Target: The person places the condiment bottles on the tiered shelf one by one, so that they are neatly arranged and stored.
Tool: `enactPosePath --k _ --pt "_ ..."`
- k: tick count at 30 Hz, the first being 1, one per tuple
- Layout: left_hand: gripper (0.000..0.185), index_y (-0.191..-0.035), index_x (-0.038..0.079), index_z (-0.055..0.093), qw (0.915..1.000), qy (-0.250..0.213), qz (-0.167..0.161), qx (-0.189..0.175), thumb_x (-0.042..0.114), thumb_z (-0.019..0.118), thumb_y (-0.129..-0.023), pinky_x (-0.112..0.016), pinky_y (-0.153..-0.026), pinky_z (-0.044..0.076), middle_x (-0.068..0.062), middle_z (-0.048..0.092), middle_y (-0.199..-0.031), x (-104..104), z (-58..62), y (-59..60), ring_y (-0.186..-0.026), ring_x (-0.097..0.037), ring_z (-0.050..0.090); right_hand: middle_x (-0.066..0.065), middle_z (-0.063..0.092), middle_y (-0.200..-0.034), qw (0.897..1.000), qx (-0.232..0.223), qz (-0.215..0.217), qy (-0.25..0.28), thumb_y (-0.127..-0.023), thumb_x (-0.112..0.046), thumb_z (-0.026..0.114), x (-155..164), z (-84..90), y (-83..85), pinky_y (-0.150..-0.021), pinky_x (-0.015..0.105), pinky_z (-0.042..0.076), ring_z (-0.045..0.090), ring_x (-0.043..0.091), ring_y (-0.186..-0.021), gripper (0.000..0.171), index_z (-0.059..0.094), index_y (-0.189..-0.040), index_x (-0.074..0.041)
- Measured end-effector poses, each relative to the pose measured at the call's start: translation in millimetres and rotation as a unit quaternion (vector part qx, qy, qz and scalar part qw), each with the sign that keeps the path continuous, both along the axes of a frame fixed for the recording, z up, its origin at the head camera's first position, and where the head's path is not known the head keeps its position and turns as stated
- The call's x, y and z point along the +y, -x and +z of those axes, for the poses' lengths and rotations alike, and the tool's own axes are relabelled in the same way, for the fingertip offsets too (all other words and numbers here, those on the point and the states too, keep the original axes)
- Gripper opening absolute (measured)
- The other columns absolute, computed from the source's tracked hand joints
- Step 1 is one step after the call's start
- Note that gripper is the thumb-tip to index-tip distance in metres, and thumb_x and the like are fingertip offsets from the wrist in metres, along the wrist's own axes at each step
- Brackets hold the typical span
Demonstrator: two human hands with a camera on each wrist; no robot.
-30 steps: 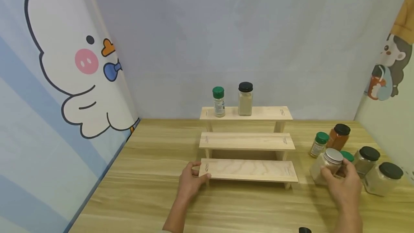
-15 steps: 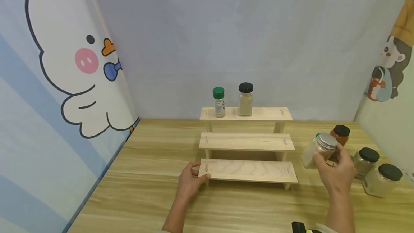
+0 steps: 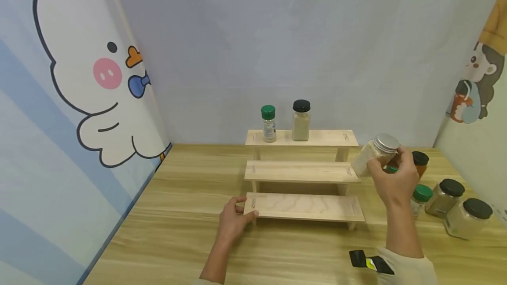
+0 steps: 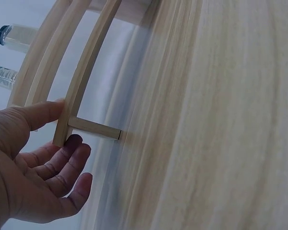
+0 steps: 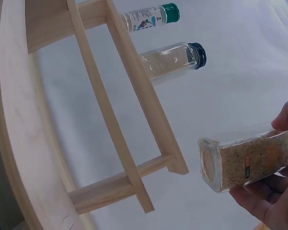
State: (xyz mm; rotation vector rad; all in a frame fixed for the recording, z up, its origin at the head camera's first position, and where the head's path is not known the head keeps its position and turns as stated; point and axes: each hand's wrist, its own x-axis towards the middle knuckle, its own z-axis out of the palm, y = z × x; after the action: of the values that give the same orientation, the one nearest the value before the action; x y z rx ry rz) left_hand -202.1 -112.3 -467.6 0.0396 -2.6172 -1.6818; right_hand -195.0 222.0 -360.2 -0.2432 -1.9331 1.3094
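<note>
A three-step wooden rack point(image 3: 303, 173) stands on the wooden table point(image 3: 178, 214). My left hand point(image 3: 233, 221) holds the left end of its lowest step point(image 4: 62, 132), thumb on top and fingers below. My right hand point(image 3: 392, 179) grips a silver-lidded glass jar point(image 3: 374, 153) of pale spice, tilted, in the air beside the right end of the middle step. In the right wrist view the jar point(image 5: 247, 160) shows its base toward the rack point(image 5: 110, 110). A green-capped bottle point(image 3: 268, 123) and a black-capped jar point(image 3: 301, 120) stand on the top step.
At the right of the table stand a green-capped bottle point(image 3: 420, 199), an orange jar with a black lid point(image 3: 417, 162) and two black-lidded jars point(image 3: 469, 217). A cartoon-printed wall point(image 3: 79, 100) closes the left side; another wall is at the far right.
My right hand has lifted the silver-lidded jar off the table and carried it up and left toward the rack's right end. The left hand has stayed on the lowest step.
</note>
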Motion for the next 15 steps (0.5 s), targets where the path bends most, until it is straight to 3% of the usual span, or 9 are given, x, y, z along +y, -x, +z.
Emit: enactPosePath --k 15 --pt "0.057 -0.122 -0.003 0.053 1.0000 0.001 0.000 0.007 0.016 0.079 -0.075 -0.035 -0.060 0.049 -0.013 0.060 -0.088 0 1.7 -0.4 -0.071 -0.022 0.058 0.009 0.058 -0.094 0.997 0.038 0.058 -0.015 -0.081 -0.012 0.056 -22 27.8 44.3 -0.065 0.016 0.043 0.050 0.009 -0.078 0.048 0.050 -0.127 0.001"
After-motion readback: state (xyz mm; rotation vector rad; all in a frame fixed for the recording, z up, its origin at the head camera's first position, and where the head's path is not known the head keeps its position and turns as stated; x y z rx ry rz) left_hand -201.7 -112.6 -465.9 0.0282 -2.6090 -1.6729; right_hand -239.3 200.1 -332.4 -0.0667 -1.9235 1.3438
